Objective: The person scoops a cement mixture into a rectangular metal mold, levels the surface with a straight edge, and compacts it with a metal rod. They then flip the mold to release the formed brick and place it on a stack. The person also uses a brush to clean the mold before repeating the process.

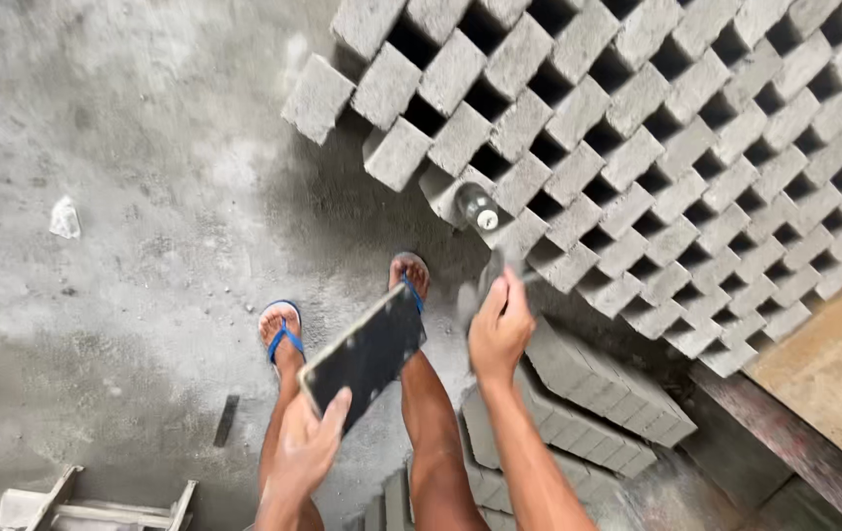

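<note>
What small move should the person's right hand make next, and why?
Probably set the grey block in the right hand onto the near edge of the lattice stack of blocks. The hand holds it right beside the stack, while the left hand keeps a dark flat board.

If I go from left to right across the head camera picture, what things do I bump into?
Small pale scrap on the grey floor → foot in a blue flip-flop → left hand holding a dark flat rectangular board → right hand → stacked grey concrete blocks in a lattice → brown wooden board.
</note>
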